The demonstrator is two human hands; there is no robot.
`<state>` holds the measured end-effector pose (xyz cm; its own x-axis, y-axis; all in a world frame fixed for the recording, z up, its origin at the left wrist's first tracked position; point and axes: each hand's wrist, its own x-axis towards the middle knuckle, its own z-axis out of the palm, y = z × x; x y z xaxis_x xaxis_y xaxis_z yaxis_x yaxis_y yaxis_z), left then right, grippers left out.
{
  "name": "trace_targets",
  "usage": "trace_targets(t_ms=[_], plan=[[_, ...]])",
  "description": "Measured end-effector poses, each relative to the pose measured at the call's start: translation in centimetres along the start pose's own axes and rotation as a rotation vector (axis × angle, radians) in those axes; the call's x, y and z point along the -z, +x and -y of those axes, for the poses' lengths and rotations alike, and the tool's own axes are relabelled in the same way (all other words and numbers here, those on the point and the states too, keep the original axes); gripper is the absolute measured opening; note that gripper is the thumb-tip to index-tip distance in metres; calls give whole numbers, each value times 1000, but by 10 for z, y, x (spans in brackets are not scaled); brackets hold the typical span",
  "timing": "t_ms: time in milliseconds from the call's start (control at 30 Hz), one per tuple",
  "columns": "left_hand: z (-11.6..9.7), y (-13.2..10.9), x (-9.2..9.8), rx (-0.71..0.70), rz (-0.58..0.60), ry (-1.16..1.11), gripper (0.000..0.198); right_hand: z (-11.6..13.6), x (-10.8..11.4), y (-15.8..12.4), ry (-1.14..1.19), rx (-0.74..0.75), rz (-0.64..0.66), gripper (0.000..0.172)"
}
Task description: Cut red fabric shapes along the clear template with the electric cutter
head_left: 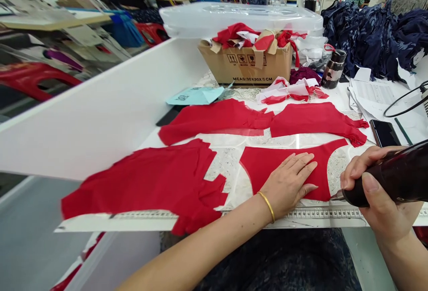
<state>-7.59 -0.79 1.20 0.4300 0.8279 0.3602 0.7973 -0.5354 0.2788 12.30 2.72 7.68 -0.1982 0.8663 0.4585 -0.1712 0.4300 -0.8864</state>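
My left hand [287, 183] lies flat on a curved piece of red fabric [277, 166], pressing it down and holding nothing. My right hand [371, 179] grips a dark handheld tool [391, 177], whose metal tip [337, 197] sits at the fabric's right edge. Beneath the fabric is a white speckled pattern board [230, 179] with a ruled strip [321, 213] along its front. Further red pieces lie around it: a large ragged one [147, 184] at left and two long ones [214, 119] [317, 119] behind.
Behind the red pieces stand a cardboard box [244, 65] of red scraps, a clear plastic lid [240, 16] and a dark flask [333, 68]. Navy fabric [364, 36] is heaped at back right, beside papers [377, 97] and a phone [384, 133]. A white panel [100, 103] runs along the left.
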Motion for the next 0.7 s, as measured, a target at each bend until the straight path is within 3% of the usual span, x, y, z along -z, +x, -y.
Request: trace_targets(t_ms=[133, 333, 467, 700], plan=[[11, -27, 23, 5, -74, 79, 37, 9, -7, 5, 118, 27, -21, 24], [31, -83, 48, 57, -95, 232, 63, 7, -28, 9, 163, 28, 12, 24], [34, -99, 48, 55, -133, 208, 63, 3, -55, 5, 186, -5, 70, 26], [41, -104, 38, 68, -149, 116, 55, -5, -106, 2, 258, 20, 88, 28]])
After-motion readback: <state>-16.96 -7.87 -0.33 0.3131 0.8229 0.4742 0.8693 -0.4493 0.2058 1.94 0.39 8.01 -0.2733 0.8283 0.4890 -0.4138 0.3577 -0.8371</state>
